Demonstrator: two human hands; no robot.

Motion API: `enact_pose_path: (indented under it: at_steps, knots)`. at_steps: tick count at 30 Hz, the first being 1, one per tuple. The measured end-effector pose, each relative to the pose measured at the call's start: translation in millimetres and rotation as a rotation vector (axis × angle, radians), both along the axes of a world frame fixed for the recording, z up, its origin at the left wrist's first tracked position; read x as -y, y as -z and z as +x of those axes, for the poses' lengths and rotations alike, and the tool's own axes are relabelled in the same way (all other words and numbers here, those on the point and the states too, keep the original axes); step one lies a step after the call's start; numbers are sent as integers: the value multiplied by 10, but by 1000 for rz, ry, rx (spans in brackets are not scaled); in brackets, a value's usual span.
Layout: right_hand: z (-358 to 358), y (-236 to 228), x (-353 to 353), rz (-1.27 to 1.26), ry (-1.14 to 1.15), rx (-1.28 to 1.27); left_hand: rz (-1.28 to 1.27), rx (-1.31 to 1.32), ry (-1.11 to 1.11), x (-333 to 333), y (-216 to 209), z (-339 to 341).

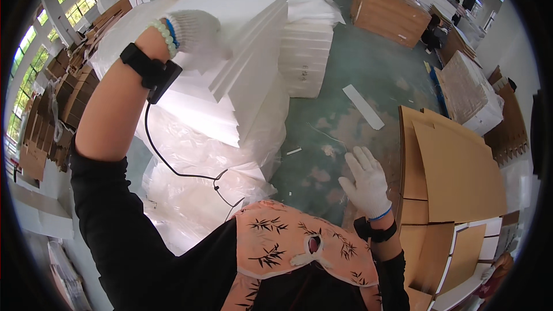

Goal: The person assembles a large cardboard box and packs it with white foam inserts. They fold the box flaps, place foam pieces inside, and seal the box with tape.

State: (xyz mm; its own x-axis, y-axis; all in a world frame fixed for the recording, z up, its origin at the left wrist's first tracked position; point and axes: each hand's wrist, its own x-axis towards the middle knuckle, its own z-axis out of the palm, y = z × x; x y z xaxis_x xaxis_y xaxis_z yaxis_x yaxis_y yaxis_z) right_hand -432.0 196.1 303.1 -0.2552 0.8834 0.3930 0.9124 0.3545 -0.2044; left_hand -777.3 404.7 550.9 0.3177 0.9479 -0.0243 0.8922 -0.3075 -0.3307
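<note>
- White foam-like sheets (247, 52): stacked ahead and to the left, edges stepped, atop a pile in clear plastic film (268, 115).
- Left hand (199, 33), knit-gloved: at the top of the stack, fingertips blurred against white; cannot tell whether gripping, pressing or just above.
- Right hand (367, 184), gloved: empty, fingers extended, thumb apart, above green floor (374, 69), near brown cardboard (461, 167); well apart from the sheets.
- White strip (363, 107): flat on floor, beyond right hand.
- Step in hand, as judged: one-handed handling of upper sheets, perhaps squaring or separating.
- Next move, as judged: right hand needed at a free edge, with even support against bending corners.
</note>
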Motion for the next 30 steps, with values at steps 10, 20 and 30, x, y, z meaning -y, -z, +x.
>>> enact_pose_path:
  at_steps: [10,20,30]
  knots:
    - [-950,-357,-1169,-745,-463,-1559,220,167,879,929,421,37]
    - [-527,-1198,-732,-465,-239,-2003,-78,522,1131,1257,461,330]
    - [1410,-814,2596,593,727,-1788,343,460,409,905,970,-566]
